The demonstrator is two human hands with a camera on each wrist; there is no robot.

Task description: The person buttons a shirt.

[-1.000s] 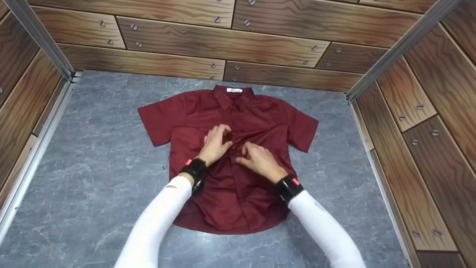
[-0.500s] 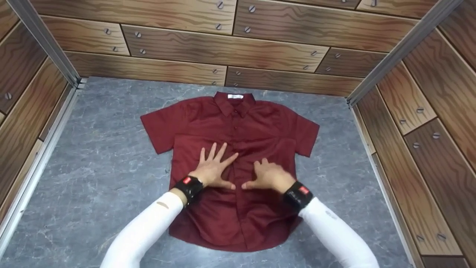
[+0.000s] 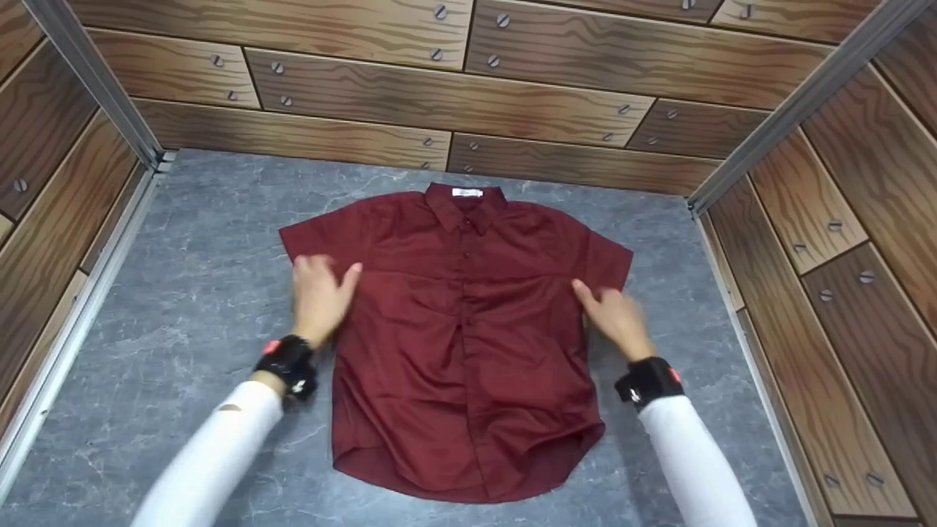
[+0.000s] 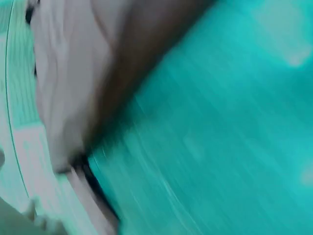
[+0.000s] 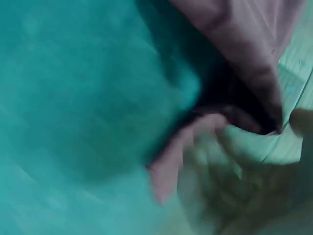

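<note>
A dark red short-sleeved button shirt lies front side up, collar toward the back wall. Creases run across its front and the lower right hem is partly turned. My left hand is over the underside of the left sleeve, thumb spread toward the shirt body. At the other side, my right hand is just below the right sleeve, its thumb tip at the shirt's side seam. Both hands are blurred, with nothing seen in their grasp. In the right wrist view, loosely bent fingers overlap the sleeve's edge.
The shirt lies on a grey marbled surface. Wood-patterned walls stand at the back, left and right, with metal rails along the corners. Both wrists wear black camera bands.
Both hands have left the middle of the shirt and moved apart to its sides beneath the sleeves. The front placket looks more creased, and the lower right hem has shifted outward.
</note>
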